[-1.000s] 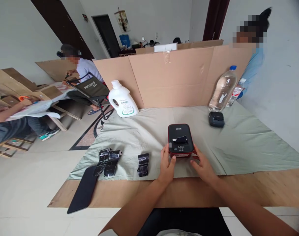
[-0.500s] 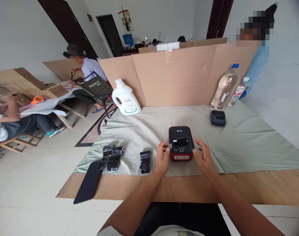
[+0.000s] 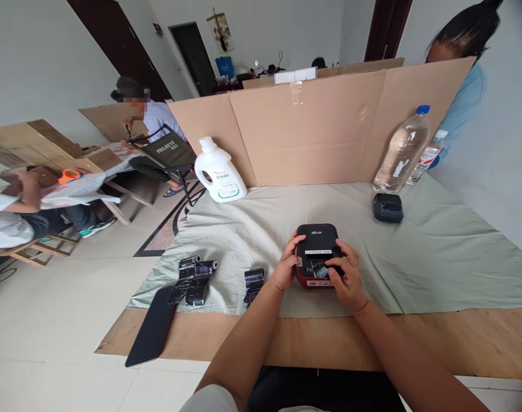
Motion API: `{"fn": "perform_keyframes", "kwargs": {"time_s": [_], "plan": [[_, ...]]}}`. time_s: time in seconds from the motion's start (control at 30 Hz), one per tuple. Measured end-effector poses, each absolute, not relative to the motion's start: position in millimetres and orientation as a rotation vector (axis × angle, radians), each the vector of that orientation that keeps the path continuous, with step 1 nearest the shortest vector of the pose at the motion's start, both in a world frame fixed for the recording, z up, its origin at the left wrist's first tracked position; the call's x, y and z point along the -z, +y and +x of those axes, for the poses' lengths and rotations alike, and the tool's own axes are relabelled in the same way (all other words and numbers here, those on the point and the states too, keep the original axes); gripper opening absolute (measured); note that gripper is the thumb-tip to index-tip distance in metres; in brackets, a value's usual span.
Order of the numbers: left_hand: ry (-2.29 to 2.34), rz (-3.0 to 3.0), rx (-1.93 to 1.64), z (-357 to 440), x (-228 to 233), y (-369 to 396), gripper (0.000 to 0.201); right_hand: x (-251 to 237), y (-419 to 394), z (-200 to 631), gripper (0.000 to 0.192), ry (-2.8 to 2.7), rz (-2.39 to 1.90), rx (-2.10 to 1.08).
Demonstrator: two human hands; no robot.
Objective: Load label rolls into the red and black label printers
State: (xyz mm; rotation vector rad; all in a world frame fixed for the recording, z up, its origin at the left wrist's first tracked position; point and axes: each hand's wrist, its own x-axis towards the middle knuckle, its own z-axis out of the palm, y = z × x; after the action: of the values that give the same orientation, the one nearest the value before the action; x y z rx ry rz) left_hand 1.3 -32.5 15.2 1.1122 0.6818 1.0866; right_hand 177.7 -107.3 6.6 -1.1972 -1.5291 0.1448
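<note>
Both hands' fingers (image 3: pixel 336 254) on label printer (image 3: pixel 317 240), flanking it

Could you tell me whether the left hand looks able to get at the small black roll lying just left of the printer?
Probably yes: the left hand rests on the printer's left side, and the black roll lies beside it on the cloth, nothing between.

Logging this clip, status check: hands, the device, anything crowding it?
Left hand grips label printer left side. Right hand on its front, fingers at the slot. Black ribbon roll lies apart to the left; nothing crowding.
</note>
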Motion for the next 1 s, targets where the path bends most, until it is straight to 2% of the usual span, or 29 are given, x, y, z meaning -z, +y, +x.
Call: {"fn": "perform_keyframes", "kwargs": {"time_s": [0.13, 0.23, 0.43, 0.67, 0.73, 0.83, 0.9, 1.0], "plan": [[0.723, 1.147, -1.083, 2, -15, -31, 0.069, -7, -106, 177, 0.015, -1.534, -1.194, -0.135], [0.720, 1.154, -1.070, 2, -15, -31, 0.080, -6, -106, 176, 0.017, -1.517, -1.222, -0.153], [0.683, 1.178, -1.075, 3, -14, -31, 0.097, 0, -106, 172, 0.047, -1.456, -1.194, -0.199], [0.686, 1.181, -1.090, 4, -12, -32, 0.097, 9, -103, 168, 0.061, -1.384, -1.143, -0.293], [0.674, 1.141, -1.088, 5, -13, -32, 0.095, 11, -103, 169, 0.064, -1.384, -1.141, -0.313], [0.670, 1.114, -1.053, 3, -15, -32, 0.086, 14, -101, 174, 0.057, -1.411, -1.093, -0.324], [0.775, 1.199, -1.080, 1, -20, -31, 0.071, 17, -98, 177, 0.054, -1.406, -1.057, -0.337], [1.128, 1.490, -1.229, 0, -36, -27, 0.037, 23, -93, 181, 0.056, -1.326, -1.081, -0.393]]}}
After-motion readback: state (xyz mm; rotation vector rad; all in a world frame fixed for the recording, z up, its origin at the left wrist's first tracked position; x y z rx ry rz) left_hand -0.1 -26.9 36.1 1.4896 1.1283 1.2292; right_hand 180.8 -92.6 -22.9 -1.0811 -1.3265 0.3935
